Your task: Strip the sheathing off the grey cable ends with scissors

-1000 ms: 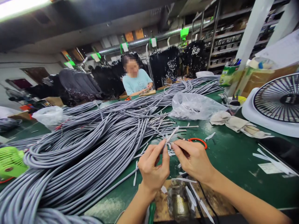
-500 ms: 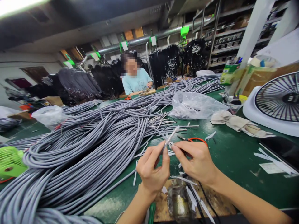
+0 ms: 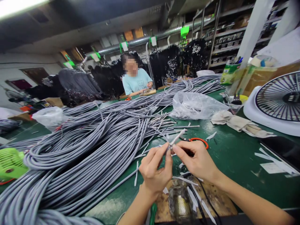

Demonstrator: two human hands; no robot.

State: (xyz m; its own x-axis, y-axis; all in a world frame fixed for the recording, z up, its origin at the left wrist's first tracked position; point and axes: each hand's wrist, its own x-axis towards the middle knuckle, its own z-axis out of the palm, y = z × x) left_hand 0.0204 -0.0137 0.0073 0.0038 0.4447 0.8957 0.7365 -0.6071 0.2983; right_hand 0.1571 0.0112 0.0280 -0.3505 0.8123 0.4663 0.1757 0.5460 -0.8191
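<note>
My left hand [image 3: 156,170] pinches a grey cable between thumb and forefinger. Its stripped whitish end [image 3: 178,137] sticks out past the fingertips, tilted up to the right. Beside it, the thumb and forefinger of my right hand [image 3: 198,159] are pressed together at the base of that whitish part, where the exact grip is partly hidden. Just behind my right hand lie red-handled pliers or cutters [image 3: 199,139]. A large bundle of grey cables [image 3: 103,147] spreads over the green table to the left, many with pale stripped ends.
Below my hands is a wooden board [image 3: 220,197] with a dark, block-like metal piece [image 3: 180,200], black cords and white strips. A plastic bag [image 3: 197,104], gloves [image 3: 241,123], a white fan [image 3: 250,107] and a phone-like black slab [image 3: 281,150] lie right. A co-worker [image 3: 138,81] sits opposite.
Both hands have shifted slightly right with the cable. Its whitish end now leans further to the right, and the right fingertips have closed in at its base.
</note>
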